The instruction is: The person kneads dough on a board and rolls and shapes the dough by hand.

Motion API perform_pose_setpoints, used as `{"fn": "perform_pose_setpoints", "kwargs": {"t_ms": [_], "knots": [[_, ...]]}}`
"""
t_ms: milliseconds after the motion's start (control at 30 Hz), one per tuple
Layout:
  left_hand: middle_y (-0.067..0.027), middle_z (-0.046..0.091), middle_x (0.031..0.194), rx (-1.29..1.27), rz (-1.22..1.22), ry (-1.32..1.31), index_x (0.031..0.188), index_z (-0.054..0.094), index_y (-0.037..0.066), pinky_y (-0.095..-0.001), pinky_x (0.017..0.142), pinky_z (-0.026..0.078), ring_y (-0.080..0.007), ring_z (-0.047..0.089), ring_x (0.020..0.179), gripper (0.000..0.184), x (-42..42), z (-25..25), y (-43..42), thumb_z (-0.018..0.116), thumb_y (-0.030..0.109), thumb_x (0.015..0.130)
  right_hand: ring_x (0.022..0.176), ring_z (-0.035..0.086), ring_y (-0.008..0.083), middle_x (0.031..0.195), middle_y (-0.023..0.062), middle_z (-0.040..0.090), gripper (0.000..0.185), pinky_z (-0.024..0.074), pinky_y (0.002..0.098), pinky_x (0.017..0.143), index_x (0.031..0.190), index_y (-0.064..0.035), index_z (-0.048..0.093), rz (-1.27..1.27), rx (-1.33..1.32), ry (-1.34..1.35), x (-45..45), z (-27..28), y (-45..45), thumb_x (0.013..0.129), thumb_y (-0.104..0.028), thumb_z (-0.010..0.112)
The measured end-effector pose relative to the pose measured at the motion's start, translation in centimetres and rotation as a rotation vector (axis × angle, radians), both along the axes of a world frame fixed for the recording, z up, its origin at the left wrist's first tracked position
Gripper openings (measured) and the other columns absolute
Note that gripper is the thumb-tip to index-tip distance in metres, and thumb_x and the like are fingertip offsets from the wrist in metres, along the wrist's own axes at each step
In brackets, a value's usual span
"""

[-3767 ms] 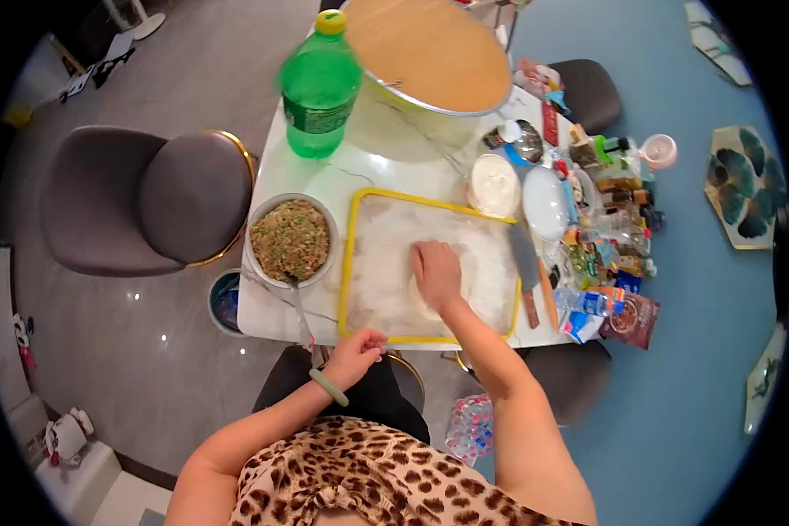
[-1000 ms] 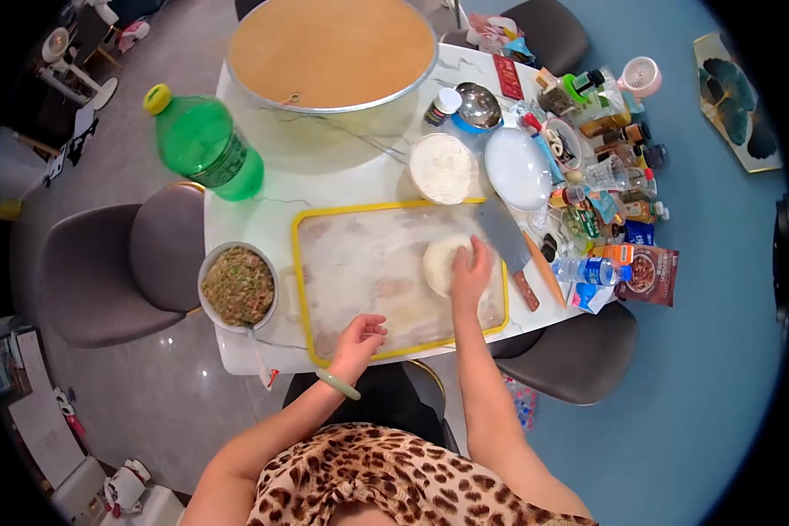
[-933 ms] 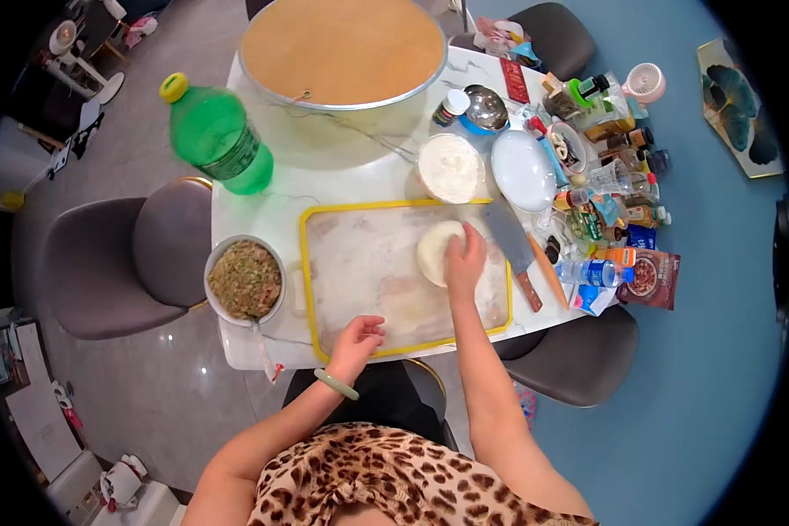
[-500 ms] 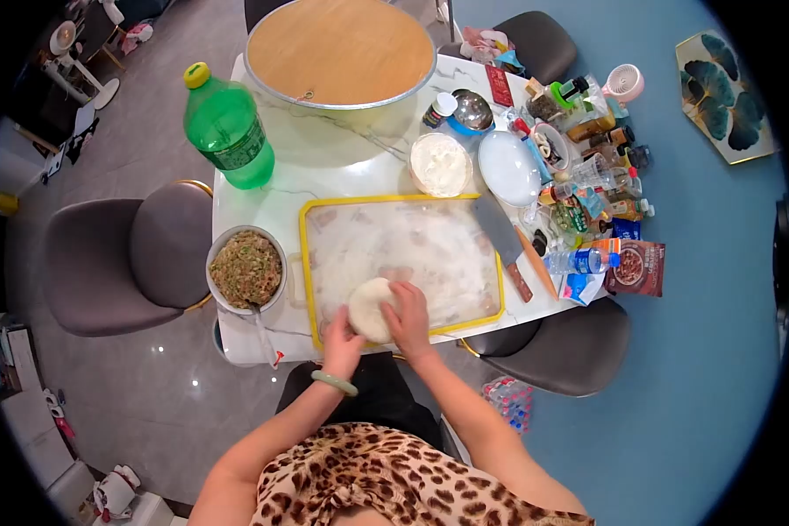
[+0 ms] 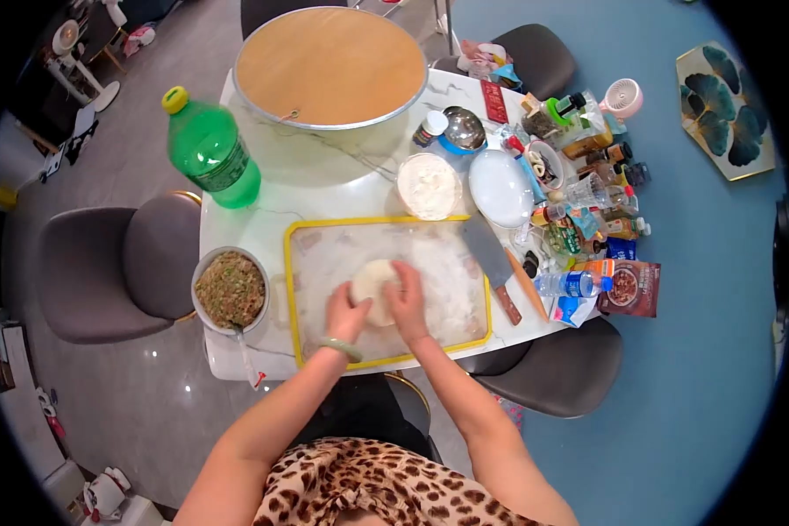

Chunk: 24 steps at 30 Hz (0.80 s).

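Observation:
A round, pale piece of dough [image 5: 374,289] is on the floured board with a yellow rim [image 5: 386,221]. My left hand [image 5: 348,314], with a green bangle at the wrist, holds the dough's left side. On its right side my right hand [image 5: 405,301] grips it, fingers curved over the edge. A bowl of minced filling [image 5: 230,291] with a spoon in it stands left of the board. Behind the board is a bowl of white flour [image 5: 430,186]. A cleaver [image 5: 491,266] and a wooden rolling pin [image 5: 526,284] lie to the right.
A large green bottle [image 5: 210,151] stands at the back left, near a big round lidded pot [image 5: 331,66]. A white plate [image 5: 501,188], a metal bowl [image 5: 463,129] and several bottles crowd the right side. Grey chairs [image 5: 88,276] stand around the table.
The dough has moved from the board's right side to its middle. My left hand has come from the front edge onto the dough, and both hands now hold it.

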<state>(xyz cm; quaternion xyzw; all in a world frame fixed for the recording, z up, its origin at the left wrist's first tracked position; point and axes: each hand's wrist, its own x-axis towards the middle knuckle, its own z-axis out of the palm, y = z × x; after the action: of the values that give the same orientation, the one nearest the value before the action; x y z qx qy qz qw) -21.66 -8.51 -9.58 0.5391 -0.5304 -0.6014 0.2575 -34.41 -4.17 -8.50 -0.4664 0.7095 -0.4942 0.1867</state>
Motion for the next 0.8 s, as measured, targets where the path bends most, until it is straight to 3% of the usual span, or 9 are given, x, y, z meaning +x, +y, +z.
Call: {"fn": "perform_pose_setpoints", "kwargs": {"t_ms": [133, 267, 333, 400, 467, 567, 667, 733, 800], "knots": [[-0.0200, 0.061, 0.095, -0.026, 0.131, -0.114, 0.105, 0.051, -0.007, -0.0356, 0.073, 0.049, -0.0270, 0.061, 0.082, 0.049, 3.0, 2.5, -0.6, 0.072, 0.018, 0.068, 0.105, 0.049, 0.0222, 0.111, 0.0131, 0.052, 0.034, 0.0394, 0.0315, 0.092, 0.116, -0.0016, 0.050, 0.171, 0.072, -0.279, 1.9, 1.8, -1.2, 0.083, -0.010, 0.052], [-0.0196, 0.059, 0.094, 0.119, -0.113, -0.261, 0.101, 0.049, -0.003, -0.0375, 0.074, 0.048, -0.0298, 0.060, 0.083, 0.047, 4.4, 5.9, -1.3, 0.072, 0.023, 0.069, 0.101, 0.052, 0.0171, 0.106, 0.0097, 0.055, 0.033, 0.0414, 0.0284, 0.089, 0.116, 0.0000, 0.049, 0.018, 0.051, -0.949, 1.4, 2.0, -0.4, 0.083, -0.005, 0.051], [-0.0185, 0.057, 0.096, -0.218, -0.401, -0.496, 0.106, 0.050, -0.001, -0.0406, 0.078, 0.046, -0.0327, 0.057, 0.086, 0.051, 4.7, 6.4, -1.7, 0.073, 0.023, 0.067, 0.099, 0.052, 0.0161, 0.103, 0.0091, 0.056, 0.033, 0.0417, 0.0287, 0.089, 0.115, 0.0008, 0.049, -0.046, 0.020, -1.111, 0.8, 2.4, 0.0, 0.083, -0.003, 0.051], [-0.0184, 0.056, 0.097, -0.355, -0.327, -0.478, 0.106, 0.051, -0.001, -0.0403, 0.081, 0.045, -0.0333, 0.054, 0.090, 0.053, 4.0, 6.5, -1.8, 0.074, 0.022, 0.065, 0.097, 0.053, 0.0155, 0.104, 0.0091, 0.055, 0.031, 0.0423, 0.0291, 0.089, 0.114, 0.0013, 0.049, -0.052, -0.005, -1.170, 0.4, 2.7, 0.4, 0.084, -0.003, 0.050], [-0.0183, 0.055, 0.099, -0.504, -0.259, -0.454, 0.107, 0.052, 0.000, -0.0401, 0.083, 0.043, -0.0339, 0.052, 0.093, 0.055, 3.2, 6.1, -1.9, 0.075, 0.021, 0.063, 0.097, 0.053, 0.0151, 0.103, 0.0083, 0.055, 0.031, 0.0415, 0.0278, 0.089, 0.116, 0.0007, 0.049, -0.030, 0.018, -1.131, 0.6, 2.4, 0.3, 0.085, -0.006, 0.052], [-0.0186, 0.054, 0.100, -0.690, -0.362, -0.405, 0.109, 0.053, 0.000, -0.0395, 0.082, 0.043, -0.0336, 0.051, 0.094, 0.059, 1.7, 5.2, -2.4, 0.077, 0.023, 0.060, 0.099, 0.052, 0.0147, 0.105, 0.0083, 0.055, 0.033, 0.0415, 0.0279, 0.089, 0.117, 0.0004, 0.048, -0.028, 0.141, -0.834, 0.9, 1.6, 0.8, 0.085, -0.006, 0.054], [-0.0194, 0.054, 0.099, -0.574, -0.468, -0.429, 0.108, 0.054, 0.001, -0.0394, 0.080, 0.044, -0.0345, 0.052, 0.092, 0.060, 1.7, 6.1, -4.1, 0.078, 0.022, 0.057, 0.104, 0.050, 0.0168, 0.110, 0.0103, 0.054, 0.040, 0.0415, 0.0291, 0.089, 0.118, 0.0009, 0.047, -0.140, 0.220, -0.724, 2.4, 0.2, 2.2, 0.081, -0.005, 0.059], [-0.0191, 0.054, 0.099, -0.318, -0.716, -0.499, 0.107, 0.054, 0.001, -0.0407, 0.082, 0.044, -0.0358, 0.051, 0.092, 0.057, 1.9, 7.4, -5.2, 0.076, 0.017, 0.057, 0.104, 0.051, 0.0187, 0.111, 0.0117, 0.053, 0.043, 0.0417, 0.0313, 0.090, 0.118, 0.0014, 0.048, -0.070, 0.193, -0.458, 3.6, 1.0, 2.8, 0.078, -0.006, 0.062], [-0.0188, 0.054, 0.097, -0.363, -0.709, -0.477, 0.106, 0.054, 0.002, -0.0399, 0.081, 0.044, -0.0354, 0.052, 0.092, 0.056, 2.4, 7.6, -5.0, 0.076, 0.018, 0.057, 0.103, 0.052, 0.0197, 0.113, 0.0110, 0.052, 0.045, 0.0421, 0.0318, 0.090, 0.119, -0.0004, 0.048, -0.081, 0.209, -0.608, 3.8, 2.2, 3.0, 0.076, -0.005, 0.063]]}}
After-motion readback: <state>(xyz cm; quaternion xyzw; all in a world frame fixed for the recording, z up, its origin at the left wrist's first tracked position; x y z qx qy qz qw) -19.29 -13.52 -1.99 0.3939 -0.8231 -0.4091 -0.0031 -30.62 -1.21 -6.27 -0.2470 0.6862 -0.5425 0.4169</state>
